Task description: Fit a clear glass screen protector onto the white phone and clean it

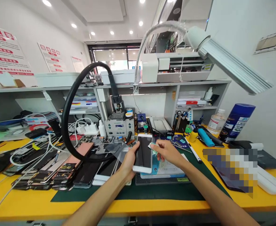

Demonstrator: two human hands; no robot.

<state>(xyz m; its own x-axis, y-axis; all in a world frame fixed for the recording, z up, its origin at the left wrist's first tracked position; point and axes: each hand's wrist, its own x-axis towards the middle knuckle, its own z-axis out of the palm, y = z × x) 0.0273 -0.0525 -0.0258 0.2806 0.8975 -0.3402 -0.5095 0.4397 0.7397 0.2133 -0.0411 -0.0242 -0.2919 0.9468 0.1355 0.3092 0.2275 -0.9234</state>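
Note:
A white smartphone (144,153) with a dark screen is held upright over the work mat, its screen facing me. My left hand (128,161) grips it around its left edge. A clear film (115,150) shows beside that hand; whether the fingers hold it too I cannot tell. My right hand (168,152) is closed, its fingertips at the phone's upper right edge, pinching a small white piece (150,145) against the screen. What kind of piece this is does not show. Behind the phone, a blue-and-white pad (167,169) lies on the mat.
Stacked phones and phone parts (66,172) crowd the left, with white cables (22,163) among them. A hot-air station (120,127) with a looping black hose (66,125) stands behind. At right are a blue spray can (236,122) and a clear bottle (215,121). A lamp (232,62) hangs above.

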